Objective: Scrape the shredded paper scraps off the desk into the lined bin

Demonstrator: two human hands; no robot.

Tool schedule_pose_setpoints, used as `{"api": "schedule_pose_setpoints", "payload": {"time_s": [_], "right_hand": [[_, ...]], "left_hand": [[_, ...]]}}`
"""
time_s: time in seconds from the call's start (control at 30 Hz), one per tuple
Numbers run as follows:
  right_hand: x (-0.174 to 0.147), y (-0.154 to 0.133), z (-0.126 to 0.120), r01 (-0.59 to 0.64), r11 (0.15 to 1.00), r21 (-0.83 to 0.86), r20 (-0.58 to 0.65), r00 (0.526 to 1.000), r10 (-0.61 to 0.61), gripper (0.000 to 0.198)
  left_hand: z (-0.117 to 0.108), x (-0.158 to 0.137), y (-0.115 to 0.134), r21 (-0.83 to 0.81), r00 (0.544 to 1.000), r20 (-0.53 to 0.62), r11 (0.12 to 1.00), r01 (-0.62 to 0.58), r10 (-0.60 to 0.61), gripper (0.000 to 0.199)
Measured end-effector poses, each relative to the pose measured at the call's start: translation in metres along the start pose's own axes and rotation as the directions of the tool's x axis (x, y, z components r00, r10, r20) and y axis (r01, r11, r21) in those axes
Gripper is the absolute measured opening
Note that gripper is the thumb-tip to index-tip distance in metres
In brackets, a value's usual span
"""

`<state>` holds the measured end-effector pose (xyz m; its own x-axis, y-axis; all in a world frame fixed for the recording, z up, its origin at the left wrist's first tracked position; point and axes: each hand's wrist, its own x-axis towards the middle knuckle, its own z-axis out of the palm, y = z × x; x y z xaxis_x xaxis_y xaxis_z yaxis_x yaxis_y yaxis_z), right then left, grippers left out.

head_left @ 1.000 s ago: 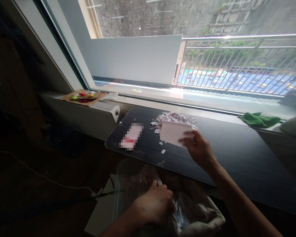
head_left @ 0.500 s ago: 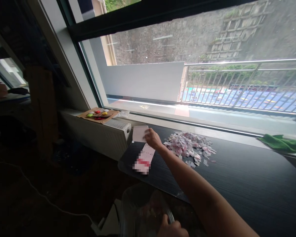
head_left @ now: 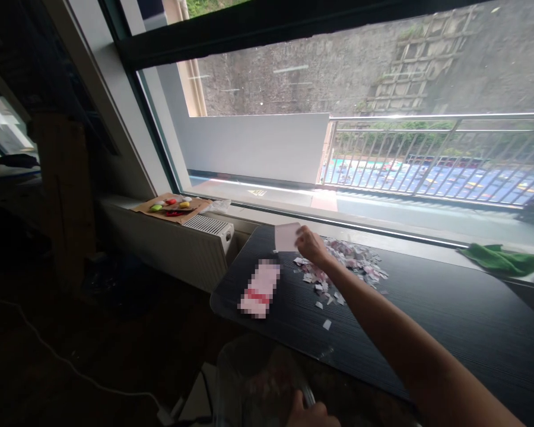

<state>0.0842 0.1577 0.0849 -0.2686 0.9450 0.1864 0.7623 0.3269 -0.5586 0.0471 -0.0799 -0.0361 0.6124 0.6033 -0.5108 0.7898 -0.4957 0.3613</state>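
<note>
My right hand [head_left: 310, 244] is closed on the edge of a pale pinkish card [head_left: 286, 237], held over the far left part of the dark table [head_left: 427, 320]. Just right of the hand lies a loose heap of small torn paper scraps [head_left: 356, 258], partly hidden by my wrist. At the bottom of the view, my left hand [head_left: 311, 410] grips the rim of a clear plastic container [head_left: 244, 379] below the table edge. Its contents are too dim to make out. A phone [head_left: 258, 290] with a pixelated screen lies near the table's left corner.
A green cloth [head_left: 502, 258] rests on the sill at right. Left of the table stands a white radiator [head_left: 169, 243], with brown paper [head_left: 146, 206] bearing several coloured pieces on top. A white cable [head_left: 71, 362] runs along the dark floor.
My right hand has moved right with the card, from beside the radiator to the scrap heap's left edge. Scraps have spread toward the front. My left hand stays on the container rim.
</note>
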Motion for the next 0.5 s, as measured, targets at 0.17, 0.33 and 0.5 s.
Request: {"api": "schedule_pose_setpoints", "payload": {"time_s": [0.17, 0.33, 0.5], "right_hand": [[-0.037, 0.037, -0.040, -0.021, 0.999, 0.023, 0.021, 1.000, 0.021, 0.025], [-0.083, 0.060, -0.067, -0.060, 0.980, 0.188, 0.101, 0.994, 0.042, 0.015], [-0.120, 0.057, -0.086, -0.108, 0.987, 0.119, 0.130, 0.987, 0.092, 0.015]], "left_hand": [[-0.003, -0.004, 0.002, -0.058, 0.999, 0.012, 0.998, -0.038, 0.038, 0.011], [-0.012, -0.012, 0.009, -0.091, 0.999, 0.009, 0.995, -0.039, 0.040, 0.007], [-0.021, -0.030, 0.018, -0.084, 0.994, -0.031, 0.991, -0.108, 0.106, 0.015]]}}
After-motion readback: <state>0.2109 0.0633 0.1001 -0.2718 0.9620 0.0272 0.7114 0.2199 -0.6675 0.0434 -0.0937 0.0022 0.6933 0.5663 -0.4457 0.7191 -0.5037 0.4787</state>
